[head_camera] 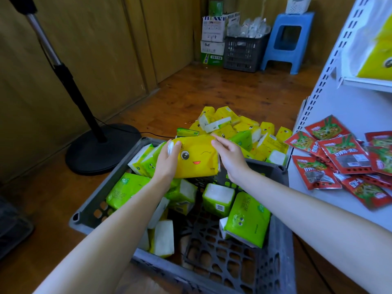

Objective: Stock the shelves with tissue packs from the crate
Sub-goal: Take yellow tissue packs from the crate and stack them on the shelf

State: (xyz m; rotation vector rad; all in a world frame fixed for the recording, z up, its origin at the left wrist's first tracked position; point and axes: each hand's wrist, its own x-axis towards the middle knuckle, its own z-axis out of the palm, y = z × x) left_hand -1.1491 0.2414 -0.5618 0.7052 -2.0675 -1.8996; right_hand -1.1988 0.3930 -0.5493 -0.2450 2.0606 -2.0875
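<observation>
Yellow tissue pack [197, 159] x1 in L hand [167, 160] grip, R hand [230, 154] flat on it, 1 grey crate [282, 240]

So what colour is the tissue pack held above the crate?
The tissue pack is yellow, printed with a winking cartoon face; the head view shows it.

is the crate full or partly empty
Partly empty: the crate shows bare mesh floor in its near half, with green packs lying loose around it.
</observation>
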